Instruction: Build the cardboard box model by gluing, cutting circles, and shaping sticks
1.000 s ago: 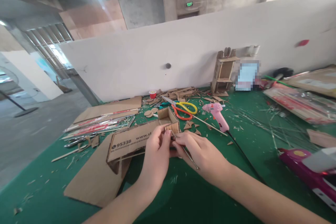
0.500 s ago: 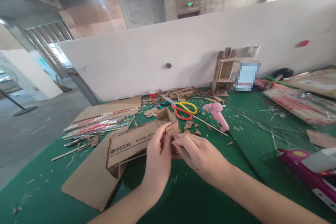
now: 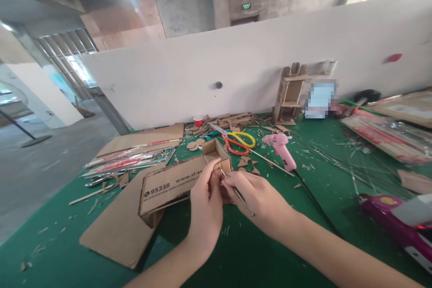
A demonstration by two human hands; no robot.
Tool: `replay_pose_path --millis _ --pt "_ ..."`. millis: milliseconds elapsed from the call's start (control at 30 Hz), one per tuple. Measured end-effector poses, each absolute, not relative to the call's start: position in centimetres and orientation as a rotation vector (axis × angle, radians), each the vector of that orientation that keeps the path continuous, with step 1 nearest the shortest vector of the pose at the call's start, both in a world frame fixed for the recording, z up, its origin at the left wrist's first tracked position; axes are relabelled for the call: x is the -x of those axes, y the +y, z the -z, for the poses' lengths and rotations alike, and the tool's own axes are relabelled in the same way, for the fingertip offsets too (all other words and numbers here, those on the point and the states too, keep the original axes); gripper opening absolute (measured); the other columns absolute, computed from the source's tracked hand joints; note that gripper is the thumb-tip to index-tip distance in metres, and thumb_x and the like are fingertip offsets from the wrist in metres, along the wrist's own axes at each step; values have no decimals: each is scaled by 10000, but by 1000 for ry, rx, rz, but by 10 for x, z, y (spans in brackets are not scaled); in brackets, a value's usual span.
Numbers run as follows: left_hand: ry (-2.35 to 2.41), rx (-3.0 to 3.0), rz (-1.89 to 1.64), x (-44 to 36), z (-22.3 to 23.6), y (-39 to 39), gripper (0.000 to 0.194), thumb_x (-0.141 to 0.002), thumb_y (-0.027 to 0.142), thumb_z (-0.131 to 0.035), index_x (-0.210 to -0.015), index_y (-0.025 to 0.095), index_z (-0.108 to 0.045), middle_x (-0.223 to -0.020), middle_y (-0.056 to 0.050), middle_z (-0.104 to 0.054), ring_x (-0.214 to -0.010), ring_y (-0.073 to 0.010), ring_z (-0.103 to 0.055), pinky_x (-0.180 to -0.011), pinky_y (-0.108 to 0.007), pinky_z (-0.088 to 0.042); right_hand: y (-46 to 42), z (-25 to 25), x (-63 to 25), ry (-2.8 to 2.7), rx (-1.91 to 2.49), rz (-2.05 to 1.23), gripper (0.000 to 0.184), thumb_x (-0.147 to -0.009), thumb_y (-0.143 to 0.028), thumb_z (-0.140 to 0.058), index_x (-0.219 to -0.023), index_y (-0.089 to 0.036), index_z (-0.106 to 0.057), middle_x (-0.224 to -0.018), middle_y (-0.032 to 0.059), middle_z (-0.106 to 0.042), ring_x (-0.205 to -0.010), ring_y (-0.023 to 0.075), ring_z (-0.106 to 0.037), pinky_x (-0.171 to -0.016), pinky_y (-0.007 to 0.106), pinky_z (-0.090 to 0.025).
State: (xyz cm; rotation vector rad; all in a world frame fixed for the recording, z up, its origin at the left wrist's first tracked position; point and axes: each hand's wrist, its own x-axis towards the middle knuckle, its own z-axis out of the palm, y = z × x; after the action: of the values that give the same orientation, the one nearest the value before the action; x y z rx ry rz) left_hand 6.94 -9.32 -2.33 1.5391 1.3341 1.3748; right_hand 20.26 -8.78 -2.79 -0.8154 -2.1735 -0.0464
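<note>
My left hand (image 3: 207,193) is closed on the right end of a cardboard box structure (image 3: 175,183) printed with "95338". The box's open compartment (image 3: 213,149) points up beside my fingers. In my right hand (image 3: 251,193), pinched like a pen, is a thin metal rod-like tool (image 3: 243,201). Its tip meets the cardboard by my left thumb; the exact contact is hidden by the fingers. Under the box's left end lies a flat cardboard sheet (image 3: 118,222).
Scissors (image 3: 238,141) with yellow and orange handles and a pink glue gun (image 3: 281,148) lie beyond my hands. A purple device (image 3: 388,220) sits at right. Cardboard scraps (image 3: 232,120), a small cardboard shelf (image 3: 290,94) and packaged sticks (image 3: 135,157) line the back of the green table (image 3: 256,252).
The view has shifted slightly, so everything appears a little further right. Both hands keep their grip at the same spot on the box, with only tiny movement of the tool.
</note>
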Motion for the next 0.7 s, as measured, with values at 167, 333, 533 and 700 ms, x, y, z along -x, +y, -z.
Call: replay_pose_path --millis 167,333,533,700 --pt "1368 -1570 -1398 -70 27 -93 311 -921 334 -391 -1128 207 -585 -1025 -67 -652 -992 -228 -611 -866 -354 -485 -93 28 -196 -2005 890 -115 146 -942 -187 -368 -871 -196 -495 -729 27 -615 -587 118 -569 -518 222 -453" --pt "1329 -1432 -1370 -72 28 -93 348 -892 393 -442 -1162 209 -562 -986 -70 -647 -861 -236 -654 -700 -349 -563 -85 16 -208 -2256 828 15 189 -930 -152 -350 -788 -177 -472 -687 19 -550 -577 114 -471 -520 230 -397" --pt "1207 -1256 -1335 -76 30 -95 379 -885 411 -461 -1214 226 -497 -883 -37 -656 -527 -158 -643 -504 -305 -565 -76 -16 -223 -2640 694 349 192 -848 -50 -398 -725 -182 -462 -670 -9 -496 -579 115 -383 -517 246 -295" --pt "1173 -1233 -1343 -78 28 -92 393 -882 391 -473 -1236 221 -478 -854 -37 -676 -537 -171 -655 -495 -302 -568 -71 -10 -221 -2639 715 294 160 -853 -72 -429 -743 -180 -471 -682 -1 -523 -586 119 -424 -514 244 -299"
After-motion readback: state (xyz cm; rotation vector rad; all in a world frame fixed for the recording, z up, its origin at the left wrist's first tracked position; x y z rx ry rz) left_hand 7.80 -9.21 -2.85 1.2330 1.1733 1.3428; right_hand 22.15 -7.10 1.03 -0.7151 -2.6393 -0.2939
